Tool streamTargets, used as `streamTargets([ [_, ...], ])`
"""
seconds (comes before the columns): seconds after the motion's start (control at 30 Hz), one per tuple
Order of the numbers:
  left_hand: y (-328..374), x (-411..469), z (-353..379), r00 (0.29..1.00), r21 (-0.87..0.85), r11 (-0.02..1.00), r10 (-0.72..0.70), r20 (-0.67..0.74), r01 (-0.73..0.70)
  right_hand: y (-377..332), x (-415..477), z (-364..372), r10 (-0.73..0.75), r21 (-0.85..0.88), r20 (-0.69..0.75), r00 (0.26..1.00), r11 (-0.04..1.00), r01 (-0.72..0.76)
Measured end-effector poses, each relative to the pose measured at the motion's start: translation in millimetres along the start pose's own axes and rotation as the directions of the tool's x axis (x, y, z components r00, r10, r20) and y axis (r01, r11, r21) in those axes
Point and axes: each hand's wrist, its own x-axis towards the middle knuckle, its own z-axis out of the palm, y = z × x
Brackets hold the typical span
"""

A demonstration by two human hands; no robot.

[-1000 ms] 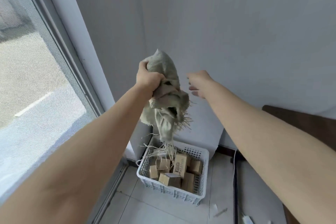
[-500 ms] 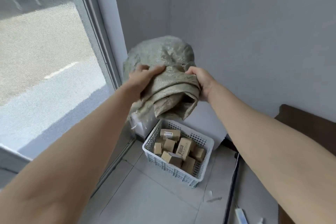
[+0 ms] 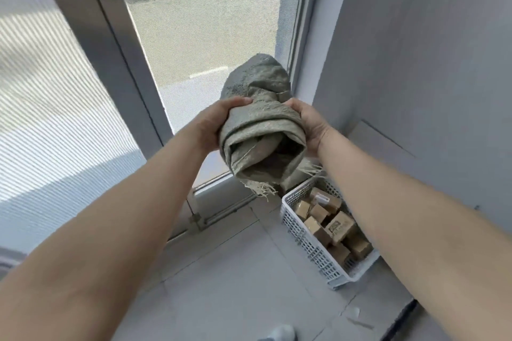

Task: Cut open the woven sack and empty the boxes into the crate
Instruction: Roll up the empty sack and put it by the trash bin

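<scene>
The grey-green woven sack [image 3: 260, 119] is bunched into a roll at chest height, its frayed cut mouth facing me and looking hollow. My left hand [image 3: 219, 124] grips its left side and my right hand [image 3: 310, 126] grips its right side. Below and to the right, the white perforated crate [image 3: 304, 246] stands on the floor against the wall. Several small brown cardboard boxes [image 3: 340, 227] lie inside it. My right forearm covers the crate's far right side.
A tall window with a grey frame [image 3: 110, 44] fills the left and middle. A grey wall [image 3: 415, 63] rises on the right, a pale tiled floor [image 3: 235, 285] lies below. A shoe tip [image 3: 279, 333] shows at the bottom edge.
My right hand joined the left on the sack, and the sack went from hanging loose to bunched between both hands. My view has swung left, so the crate now sits lower right.
</scene>
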Motion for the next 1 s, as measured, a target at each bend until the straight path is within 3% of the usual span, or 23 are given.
streamTargets([
  [0.07, -6, -27, -29, 0.997, -0.017, 0.999, 0.028, -0.078, -0.030, 14, 9, 33, 0.031, -0.030, 0.069, 0.997, 0.999, -0.029],
  [0.17, -13, -67, -71, 0.948, 0.071, 0.995, 0.088, -0.306, -0.070, 32, 26, 81, 0.053, -0.152, 0.134, 0.990, 0.988, -0.032],
  [0.23, -18, -99, -95, 0.946, 0.098, 0.995, 0.031, -0.322, 0.001, 41, 35, 115, 0.081, -0.218, 0.201, 0.976, 0.975, -0.036],
  [0.33, -31, -147, -123, 0.946, -0.036, 0.998, 0.043, -0.320, -0.057, 54, 39, 170, 0.133, -0.298, 0.346, 0.929, 0.954, -0.026],
  [0.43, -53, -190, -140, 0.882, -0.115, 0.973, 0.127, -0.454, -0.199, 74, 31, 217, 0.211, -0.367, 0.475, 0.854, 0.930, -0.025],
  [0.57, -87, -244, -147, 0.727, -0.164, 0.928, 0.143, -0.671, -0.335, 103, 12, 264, 0.302, -0.456, 0.592, 0.747, 0.890, 0.002],
  [0.67, -114, -285, -145, 0.583, -0.169, 0.883, 0.136, -0.801, -0.438, 124, -4, 296, 0.495, -0.610, 0.627, 0.601, 0.793, -0.016],
  [0.83, -164, -361, -142, 0.255, -0.078, 0.811, 0.090, -0.963, -0.580, 176, -39, 354, 0.743, -0.812, 0.563, 0.362, 0.578, 0.077],
  [0.9, -183, -394, -141, 0.142, -0.065, 0.789, 0.028, -0.990, -0.611, 202, -60, 379, 0.775, -0.827, 0.553, 0.306, 0.555, 0.088],
  [1.0, -213, -444, -145, 0.067, -0.068, 0.764, -0.033, -0.997, -0.642, 240, -98, 418, 0.784, -0.827, 0.557, 0.273, 0.556, 0.089],
])
